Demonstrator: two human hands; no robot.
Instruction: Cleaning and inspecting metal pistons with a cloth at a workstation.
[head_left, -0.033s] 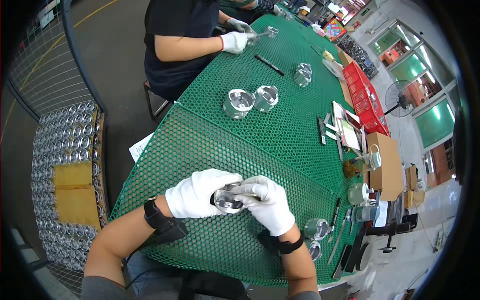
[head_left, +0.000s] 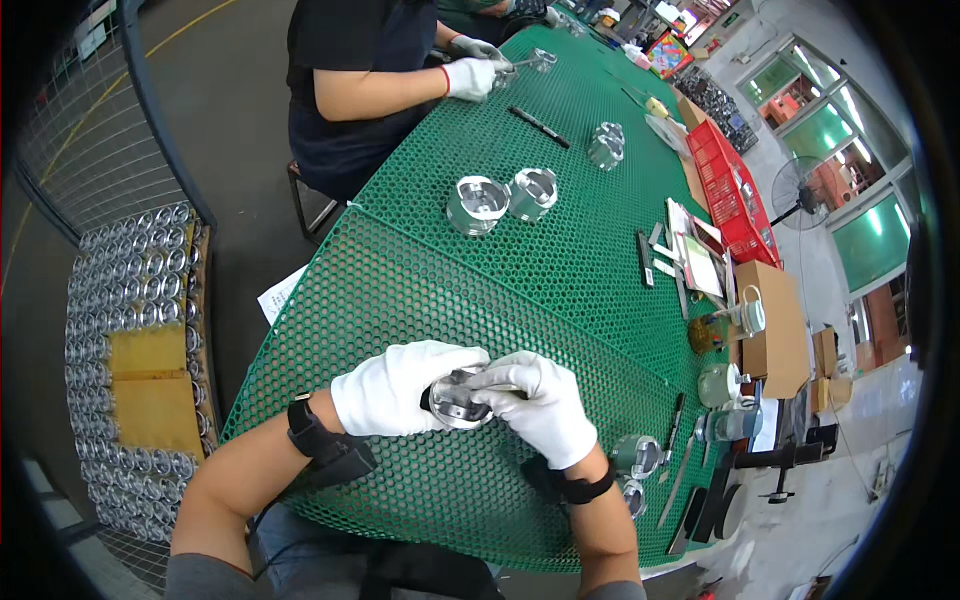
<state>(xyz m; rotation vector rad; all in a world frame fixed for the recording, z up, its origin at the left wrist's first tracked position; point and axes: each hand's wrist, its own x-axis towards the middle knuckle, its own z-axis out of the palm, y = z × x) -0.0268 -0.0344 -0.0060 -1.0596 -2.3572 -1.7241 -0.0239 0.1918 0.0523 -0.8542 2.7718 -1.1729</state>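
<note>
A silvery metal piston (head_left: 458, 408) is held above the green mat in front of me. My left hand (head_left: 392, 390), in a white glove, wraps round its left side. At its right upper rim are the bent, closed fingertips of my gloved right hand (head_left: 548, 405); whether they also pinch something small is hidden. Beyond my right wrist, near the table's right edge, stand a piston (head_left: 636, 456) and, partly behind the wrist, another piston (head_left: 633, 497). Two more pistons, the left one (head_left: 478, 205) and the right one (head_left: 533, 194), stand close together farther up the mat.
A co-worker's gloved hands (head_left: 470, 78) handle a piston at the far left edge. A black marker (head_left: 538, 128) and a piston (head_left: 606, 146) lie beyond the pair. Along the right are a red crate (head_left: 728, 190), jars (head_left: 718, 385) and a file (head_left: 680, 475). A pallet of pistons (head_left: 150, 400) sits at left.
My right hand has shifted slightly to the right, and a little more of the held piston's face shows. My left hand keeps its grip.
</note>
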